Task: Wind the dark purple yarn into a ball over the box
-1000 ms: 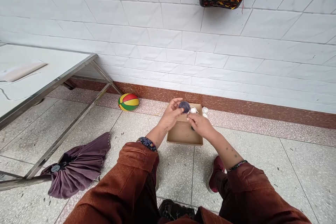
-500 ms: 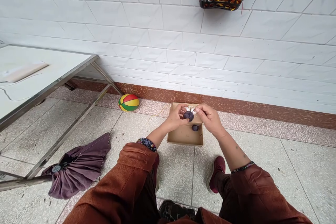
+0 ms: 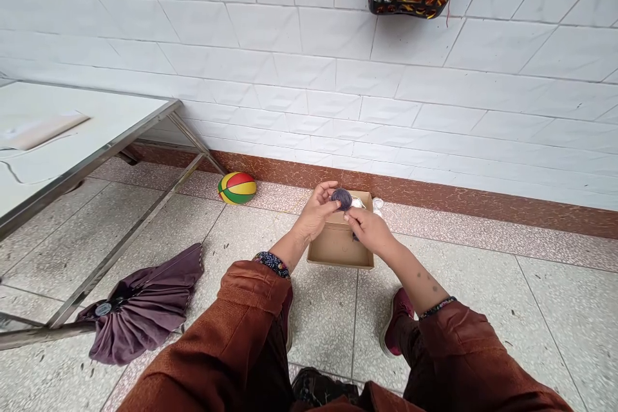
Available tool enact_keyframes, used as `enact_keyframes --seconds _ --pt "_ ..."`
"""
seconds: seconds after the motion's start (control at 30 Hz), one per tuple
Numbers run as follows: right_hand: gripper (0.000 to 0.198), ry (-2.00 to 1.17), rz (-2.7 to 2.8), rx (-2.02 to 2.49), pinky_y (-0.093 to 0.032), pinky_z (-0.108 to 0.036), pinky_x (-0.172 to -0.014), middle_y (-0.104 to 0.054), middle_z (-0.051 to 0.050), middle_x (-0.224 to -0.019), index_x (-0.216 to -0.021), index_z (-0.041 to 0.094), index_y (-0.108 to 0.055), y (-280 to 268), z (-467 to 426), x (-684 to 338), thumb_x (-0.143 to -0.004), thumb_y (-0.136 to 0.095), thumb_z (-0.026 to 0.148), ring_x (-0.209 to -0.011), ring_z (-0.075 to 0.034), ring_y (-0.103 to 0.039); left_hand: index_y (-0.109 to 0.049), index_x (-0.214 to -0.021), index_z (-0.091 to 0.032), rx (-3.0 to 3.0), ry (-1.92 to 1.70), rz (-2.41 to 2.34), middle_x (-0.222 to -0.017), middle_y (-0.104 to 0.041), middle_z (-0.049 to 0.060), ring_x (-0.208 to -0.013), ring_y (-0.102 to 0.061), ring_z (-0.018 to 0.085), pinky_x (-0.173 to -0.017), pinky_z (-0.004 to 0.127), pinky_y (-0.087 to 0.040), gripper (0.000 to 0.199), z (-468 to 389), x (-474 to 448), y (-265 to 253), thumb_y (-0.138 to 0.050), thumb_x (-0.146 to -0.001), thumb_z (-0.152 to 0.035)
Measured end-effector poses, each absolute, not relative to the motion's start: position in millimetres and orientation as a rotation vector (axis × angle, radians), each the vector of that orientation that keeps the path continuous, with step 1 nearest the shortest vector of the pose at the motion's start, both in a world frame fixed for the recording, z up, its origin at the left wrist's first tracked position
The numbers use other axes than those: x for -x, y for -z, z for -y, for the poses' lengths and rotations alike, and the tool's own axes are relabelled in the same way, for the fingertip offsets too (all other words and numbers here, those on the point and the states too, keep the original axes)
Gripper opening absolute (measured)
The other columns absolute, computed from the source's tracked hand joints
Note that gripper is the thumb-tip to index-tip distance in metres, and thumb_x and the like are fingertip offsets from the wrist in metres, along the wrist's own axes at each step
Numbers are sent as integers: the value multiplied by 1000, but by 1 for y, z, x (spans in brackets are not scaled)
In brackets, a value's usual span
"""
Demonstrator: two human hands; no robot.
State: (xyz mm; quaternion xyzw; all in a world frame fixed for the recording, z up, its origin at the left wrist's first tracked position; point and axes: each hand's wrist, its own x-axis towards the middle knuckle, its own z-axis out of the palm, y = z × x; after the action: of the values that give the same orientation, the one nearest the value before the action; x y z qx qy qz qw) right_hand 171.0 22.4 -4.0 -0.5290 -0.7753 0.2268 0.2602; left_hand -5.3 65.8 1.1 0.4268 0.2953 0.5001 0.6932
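The left hand [image 3: 316, 211] has its fingers curled around a yarn ball [image 3: 341, 199], round, purple-grey and wound in fine strands, held up over the far half of the box [image 3: 340, 252]. The right hand [image 3: 367, 228] is nearly closed, its thumb and fingertips pinched together just below the ball; whether a strand lies between them is too small to tell.

Half a second ago the yarn ball was lower and the right hand stood up beside it. Now the ball is higher, and the right hand has dropped, covering much of the dark ball [image 3: 355, 236] inside the box and leaving two white balls [image 3: 378, 205] visible just outside its right edge.

The box is smooth brown cardboard, open, in two shallow halves: white yarn [image 3: 357, 203] lies in the far one, the dark ball in the near one. A black lattice basket [image 3: 408, 3] on the tiled wall [image 3: 232, 71] contains shiny, colourful pieces.
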Motion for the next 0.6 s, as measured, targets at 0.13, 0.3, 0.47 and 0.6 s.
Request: enact_keyframes --seconds 0.13,0.3,0.47,0.6 --pt "19 -666 2292 1189 -43 -28 -72 -68 -4 -91 -93 22 -62 -7 -12 -160 -102 -48 29 -79 -18 -62 -55 -118 -22 -1024 -1164 -887 -103 -59 1 -92 -59 14 -89 32 -47 57 -71 9 6 -79 -66 -22" --pt "20 -695 2170 1010 -45 -29 -72 -66 -2 -82 -87 22 -62 -33 -10 -168 -101 -50 30 -76 -17 -60 -53 -121 -23 -1183 -1060 -919 -104 -54 0 -86 -59 11 -83 29 -45 63 -67 7 8 -80 -65 -21" --pt "18 -633 1879 1101 -46 -29 -73 -68 -2 -84 -89 22 -63 -39 -21 -186 -100 -51 31 -77 -17 -62 -53 -122 -24 -1283 -901 -772 -103 -51 0 -85 -56 11 -80 28 -45 65 -59 4 1 -83 -64 -20" --pt "21 -583 1772 1255 -45 -30 -73 -66 -2 -83 -87 22 -64 -24 -31 -195 -100 -52 35 -78 -18 -61 -56 -125 -25 -1245 -791 -554 -105 -54 2 -90 -57 13 -82 29 -45 63 -53 1 -5 -82 -68 -20"
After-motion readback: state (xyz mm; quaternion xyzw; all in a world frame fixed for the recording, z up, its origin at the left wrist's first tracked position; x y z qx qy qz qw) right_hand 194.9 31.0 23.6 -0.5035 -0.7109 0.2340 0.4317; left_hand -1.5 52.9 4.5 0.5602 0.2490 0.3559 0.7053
